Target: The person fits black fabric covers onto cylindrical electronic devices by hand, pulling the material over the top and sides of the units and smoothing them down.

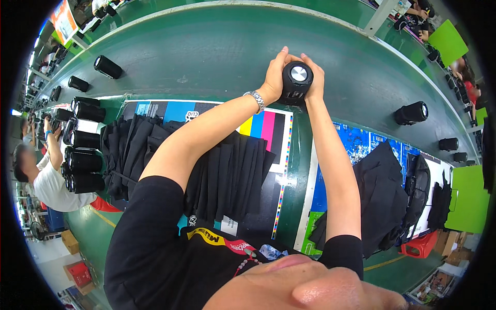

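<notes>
Both my arms reach forward over the green belt to a black cylindrical speaker [296,85] with a round silver end facing up. My left hand [275,77], below a metal wristwatch [256,100], closes round its left side. From the other side my right hand [316,78] clasps it, fingers curled behind the top. Under my left arm lies a row of black folded fabric pieces [222,178] on a colour-printed sheet [279,150]. More black fabric [380,199] is heaped to the right of my right forearm.
Several black speakers stand or lie along the green belt [206,57], including one speaker [412,113] at the right and one [107,67] at the far left. More speakers [85,160] are stacked beside the left fabric. A co-worker in white [57,183] sits at the left.
</notes>
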A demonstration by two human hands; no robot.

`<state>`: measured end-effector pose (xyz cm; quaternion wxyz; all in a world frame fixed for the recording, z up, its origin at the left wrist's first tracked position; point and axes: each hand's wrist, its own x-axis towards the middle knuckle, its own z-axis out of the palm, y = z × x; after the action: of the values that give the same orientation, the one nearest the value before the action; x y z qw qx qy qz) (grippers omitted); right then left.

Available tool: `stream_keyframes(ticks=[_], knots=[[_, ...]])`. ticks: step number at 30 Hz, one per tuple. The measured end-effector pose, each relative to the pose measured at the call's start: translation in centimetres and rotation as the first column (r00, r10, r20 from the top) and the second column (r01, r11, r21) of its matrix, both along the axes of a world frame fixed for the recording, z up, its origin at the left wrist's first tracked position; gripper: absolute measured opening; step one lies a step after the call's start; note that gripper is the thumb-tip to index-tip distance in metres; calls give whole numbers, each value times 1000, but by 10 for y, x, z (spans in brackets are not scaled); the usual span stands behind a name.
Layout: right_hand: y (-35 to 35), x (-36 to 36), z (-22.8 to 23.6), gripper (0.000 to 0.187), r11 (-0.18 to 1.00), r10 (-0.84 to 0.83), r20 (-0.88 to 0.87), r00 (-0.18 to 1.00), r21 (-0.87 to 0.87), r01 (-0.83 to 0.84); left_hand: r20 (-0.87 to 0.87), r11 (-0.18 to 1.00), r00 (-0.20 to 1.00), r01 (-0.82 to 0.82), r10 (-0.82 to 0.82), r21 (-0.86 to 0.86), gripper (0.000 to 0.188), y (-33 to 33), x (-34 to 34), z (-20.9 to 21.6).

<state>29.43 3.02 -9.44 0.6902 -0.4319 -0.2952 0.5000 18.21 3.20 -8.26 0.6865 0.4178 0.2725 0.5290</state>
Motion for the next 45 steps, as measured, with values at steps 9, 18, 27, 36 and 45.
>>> stream_keyframes(ticks=[9,18,27,36,45], knots=[[-5,22,-14,23,984,-172,58,983,58,168,-300,976,929,-193,215,102,56,-8,8,6],[-97,120,30,44,800,-559,600,573,205,564,-681,775,429,-78,594,626,46,-24,-209,110],[-176,85,88,39,803,-587,405,701,182,567,-440,760,-819,-7,369,650,70,-123,-537,120],[-191,41,121,37,852,-523,378,764,250,459,-651,837,-653,-47,387,545,63,-157,-580,108],[-229,14,164,35,846,-516,355,779,352,400,-787,849,-330,107,521,517,60,-63,-367,167]])
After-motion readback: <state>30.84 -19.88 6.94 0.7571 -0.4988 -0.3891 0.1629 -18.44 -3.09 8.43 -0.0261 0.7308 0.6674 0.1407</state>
